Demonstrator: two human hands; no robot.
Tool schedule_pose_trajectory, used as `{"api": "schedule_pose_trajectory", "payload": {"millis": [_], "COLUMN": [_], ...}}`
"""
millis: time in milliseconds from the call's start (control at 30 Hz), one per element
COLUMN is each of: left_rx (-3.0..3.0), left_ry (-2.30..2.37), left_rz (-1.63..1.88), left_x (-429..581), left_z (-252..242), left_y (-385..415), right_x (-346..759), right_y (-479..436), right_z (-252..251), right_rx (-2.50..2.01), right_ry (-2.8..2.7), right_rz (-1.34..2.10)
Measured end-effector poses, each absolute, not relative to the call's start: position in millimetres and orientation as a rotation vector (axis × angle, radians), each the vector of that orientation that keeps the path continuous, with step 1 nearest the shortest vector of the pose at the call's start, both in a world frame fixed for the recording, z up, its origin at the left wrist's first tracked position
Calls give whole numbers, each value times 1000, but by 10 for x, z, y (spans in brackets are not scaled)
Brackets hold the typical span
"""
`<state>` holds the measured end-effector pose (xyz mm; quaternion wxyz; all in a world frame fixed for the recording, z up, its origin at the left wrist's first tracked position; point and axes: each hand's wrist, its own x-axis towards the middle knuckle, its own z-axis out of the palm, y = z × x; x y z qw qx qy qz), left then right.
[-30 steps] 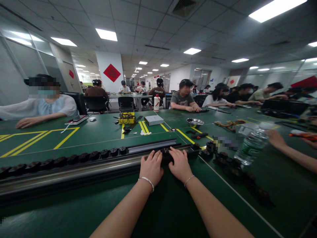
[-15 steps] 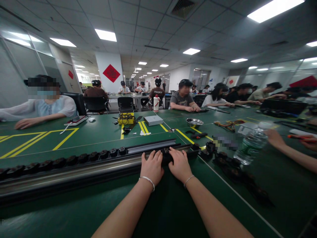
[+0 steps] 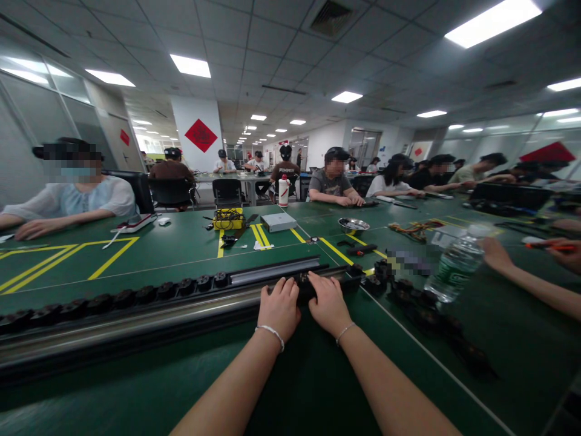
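Note:
A long black rail with a shiny silver channel [image 3: 136,320] lies across the green table, running in from the left edge. Near its right end, my left hand [image 3: 279,310] has its fingers curled over the top. Just beside it my right hand [image 3: 331,303] grips the same end, a small gap between the two thumbs. Dark fittings sit under the fingertips, mostly hidden. Behind the rail stands a row of several black roller-like parts [image 3: 145,295]. More black parts [image 3: 408,293] stretch in a line to the right of my right hand.
A water bottle [image 3: 456,266] stands at the right, close to another person's arm [image 3: 512,266]. Farther back are a metal bowl [image 3: 353,225], a grey box [image 3: 278,222] and a yellow box with black cables [image 3: 228,219]. Several people sit around the table [image 3: 167,251].
The view has shifted slightly, so the background sits a little farther left. Both hands keep their place on the rail. The person at left has an arm drawn slightly differently.

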<state>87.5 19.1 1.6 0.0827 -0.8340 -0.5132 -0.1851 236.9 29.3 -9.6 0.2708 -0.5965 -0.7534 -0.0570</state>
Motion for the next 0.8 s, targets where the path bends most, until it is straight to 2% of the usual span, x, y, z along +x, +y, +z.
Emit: {"api": "schedule_pose_trajectory", "payload": {"millis": [800], "left_rx": [-2477], "left_ry": [-1553], "left_rz": [-531], "left_x": [888], "left_z": [-1], "left_y": [199], "right_x": [2375], "right_y": [325], "right_z": [-131], "right_rx": [-1620], "right_ry": [-1997], "right_rz": [-160]}}
